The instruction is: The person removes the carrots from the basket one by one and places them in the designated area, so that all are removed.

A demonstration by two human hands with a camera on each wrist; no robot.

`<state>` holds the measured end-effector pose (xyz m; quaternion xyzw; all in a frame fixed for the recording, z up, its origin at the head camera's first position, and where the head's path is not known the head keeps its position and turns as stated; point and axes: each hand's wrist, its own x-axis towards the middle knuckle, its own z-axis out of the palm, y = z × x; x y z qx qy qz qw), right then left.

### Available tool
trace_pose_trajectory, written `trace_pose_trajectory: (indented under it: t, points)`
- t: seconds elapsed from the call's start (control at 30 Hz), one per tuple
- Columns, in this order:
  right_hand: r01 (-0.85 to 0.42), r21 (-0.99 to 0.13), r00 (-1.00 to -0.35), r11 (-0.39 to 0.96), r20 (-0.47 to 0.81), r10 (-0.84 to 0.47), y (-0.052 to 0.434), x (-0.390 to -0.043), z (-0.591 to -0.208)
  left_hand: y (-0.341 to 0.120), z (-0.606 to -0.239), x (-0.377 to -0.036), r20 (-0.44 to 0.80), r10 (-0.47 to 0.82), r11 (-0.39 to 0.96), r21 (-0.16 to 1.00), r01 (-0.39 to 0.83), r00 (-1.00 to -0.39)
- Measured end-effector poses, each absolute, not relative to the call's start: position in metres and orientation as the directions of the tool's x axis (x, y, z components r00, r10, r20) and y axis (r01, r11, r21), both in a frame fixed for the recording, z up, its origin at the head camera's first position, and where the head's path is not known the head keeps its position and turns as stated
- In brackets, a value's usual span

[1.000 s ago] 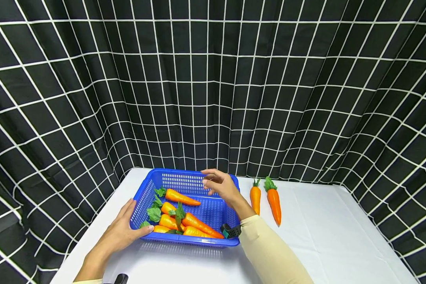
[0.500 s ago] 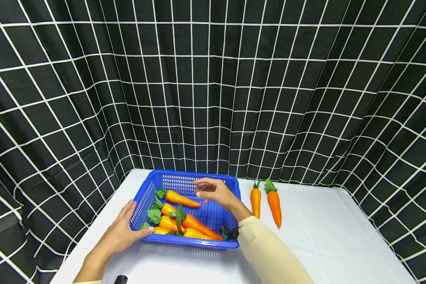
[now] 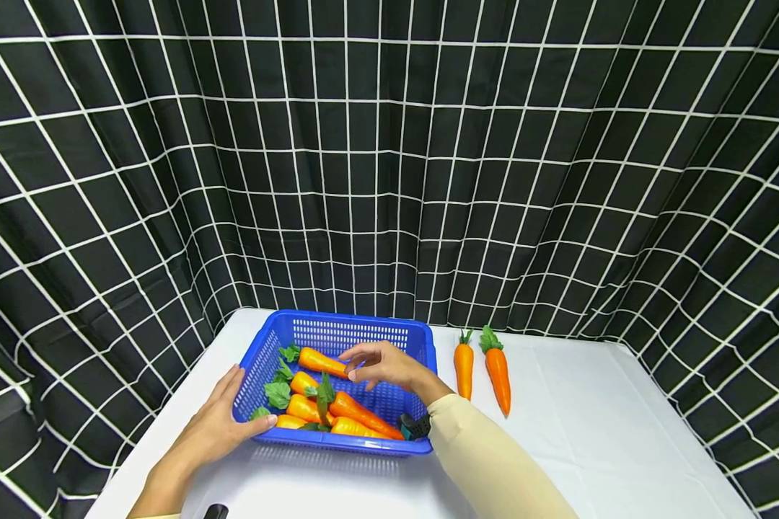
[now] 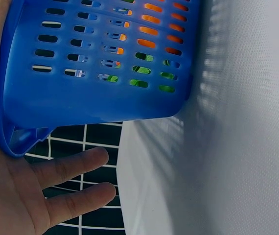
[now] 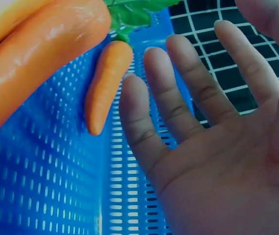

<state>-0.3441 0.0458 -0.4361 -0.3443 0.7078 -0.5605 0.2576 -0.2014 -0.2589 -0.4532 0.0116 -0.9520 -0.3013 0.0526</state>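
While the left hand [image 3: 217,427] rests w/ relaxed, straight fingers against the near-left corner of the blue slotted plastic basket [image 3: 357,326], the right hand [image 3: 386,365] hovers inside it, fingers spread, holding nothing. Its fingertips are just beside, maybe touching, the far orange toy carrot [image 3: 321,361] w/ green leaves.

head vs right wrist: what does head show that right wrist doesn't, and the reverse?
Only head: the left hand resting on the blue basket's near-left corner, two carrots lying on the white table right of the basket, the checked curtain all round, and the pile of carrots at the basket's near side.

Only right wrist: the palm side of the right hand, fingers spread and holding nothing.

Both: the right hand over the basket, near the far carrot inside it.
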Motion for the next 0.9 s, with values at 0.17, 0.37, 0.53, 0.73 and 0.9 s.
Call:
trace_pose_trajectory:
  t: [0.17, 0.37, 0.53, 0.73, 0.9]
  points:
    - [-0.187, -0.965, -0.615, 0.183, -0.031, -0.788, 0.043, -0.345, -0.439, -0.26, -0.453, -0.202, 0.086, -0.055, 0.814, 0.581, 0.005, -0.995]
    - [-0.163, -0.953, -0.608, 0.253, -0.105, -0.787, 0.038, -0.345, -0.444, -0.26, -0.452, -0.201, 0.078, -0.057, 0.809, 0.588, 0.0, -0.995]
    - [-0.16, -0.936, -0.599, 0.314, -0.161, -0.784, 0.036, -0.344, -0.448, -0.26, -0.453, -0.202, 0.062, -0.062, 0.809, 0.588, -0.014, -0.996]
    - [-0.138, -0.912, -0.563, 0.385, -0.248, -0.788, 0.034, -0.343, -0.449, -0.26, -0.453, -0.202, 0.068, -0.059, 0.808, 0.59, -0.008, -0.996]
    - [-0.12, -0.877, -0.527, 0.464, -0.34, -0.779, 0.032, -0.341, -0.449, -0.26, -0.453, -0.202, 0.07, -0.058, 0.807, 0.591, -0.005, -0.996]
